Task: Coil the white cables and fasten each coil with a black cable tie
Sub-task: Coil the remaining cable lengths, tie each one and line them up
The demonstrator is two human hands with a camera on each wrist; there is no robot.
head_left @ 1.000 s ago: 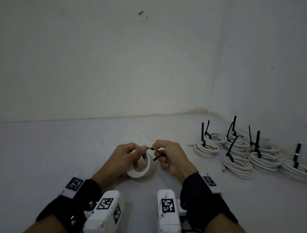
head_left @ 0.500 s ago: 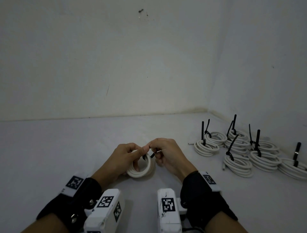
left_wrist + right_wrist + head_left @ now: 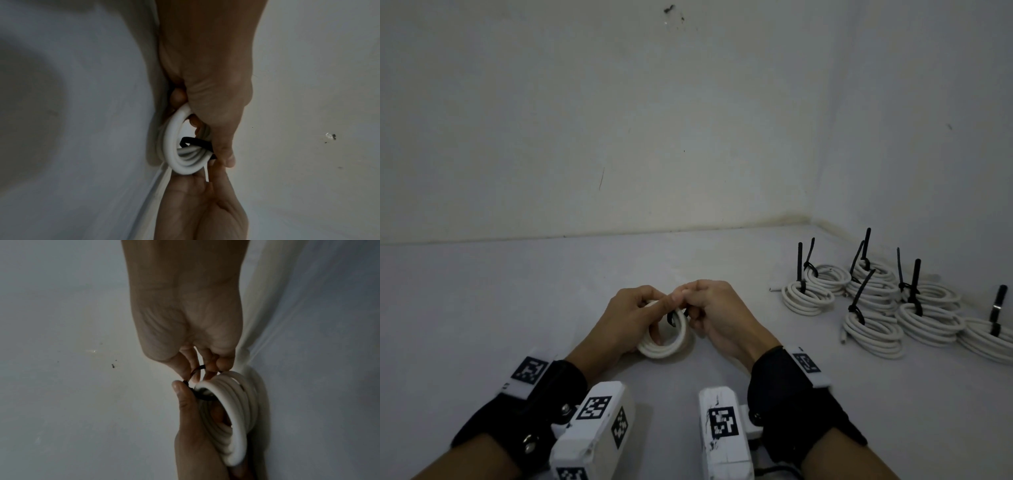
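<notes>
A small white cable coil (image 3: 666,342) stands on edge on the white floor in front of me. My left hand (image 3: 631,313) grips the coil (image 3: 176,146), fingers through its middle and thumb on top. A black cable tie (image 3: 672,318) loops through the coil (image 3: 236,410). My right hand (image 3: 714,313) pinches the tie (image 3: 198,369) with thumb and fingers at the coil's top, touching the left thumb. In the left wrist view the tie (image 3: 197,142) crosses the inside of the coil. The tie's head is hidden by fingers.
Several tied white coils (image 3: 873,330) with black tie tails sticking up lie at the right by the wall corner (image 3: 811,219). Bare floor lies to the left and ahead. Wrist camera housings (image 3: 599,421) sit low in the head view.
My right hand has moved left until it meets the left thumb over the coil. The free tail of the tie seen earlier between the hands is now mostly covered by fingers.
</notes>
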